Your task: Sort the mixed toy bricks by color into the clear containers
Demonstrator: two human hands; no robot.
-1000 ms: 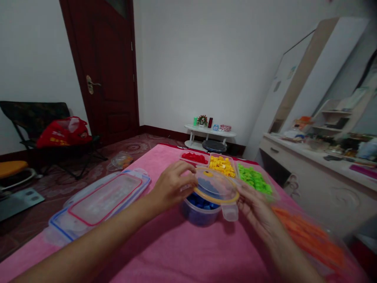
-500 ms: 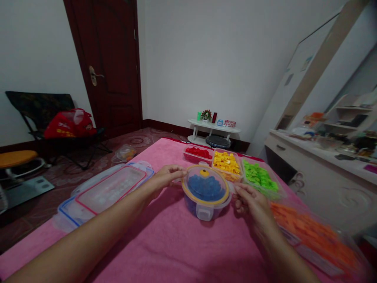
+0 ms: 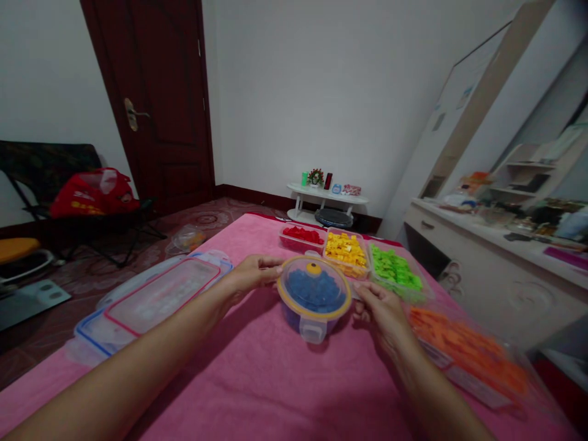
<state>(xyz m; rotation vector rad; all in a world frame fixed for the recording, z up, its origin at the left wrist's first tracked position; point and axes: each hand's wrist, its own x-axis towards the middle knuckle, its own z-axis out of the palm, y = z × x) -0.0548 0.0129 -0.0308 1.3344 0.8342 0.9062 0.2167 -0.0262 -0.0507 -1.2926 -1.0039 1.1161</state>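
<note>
A round clear food container point(image 3: 294, 320) full of blue pieces stands upright in front of me. On it sits a see-through lid point(image 3: 337, 283) with a yellow ring and a yellow centre knob. The lid's near latch point(image 3: 313, 331) hangs outward at the front. My left hand point(image 3: 252, 278) is closed at the left edge, thumb and fingers at the rim. At the right edge my right hand point(image 3: 379, 306) pinches the side latch, its lower fingers curled. What lies under the left fingertips is mostly hidden.
Behind stand tubs of red pieces point(image 3: 301, 236), yellow pieces point(image 3: 345, 247) and green pieces point(image 3: 395, 269). A box of orange pieces point(image 3: 463, 343) is at right. Flat lids point(image 3: 165, 294) lie stacked at left on the pink cloth point(image 3: 275, 392). A dresser point(image 3: 496, 269) stands beyond on the right.
The view has turned slightly right, so everything sits a little further left in it. My left fingers have moved slightly closer against the container's rim; the right hand keeps its pinch at the latch.
</note>
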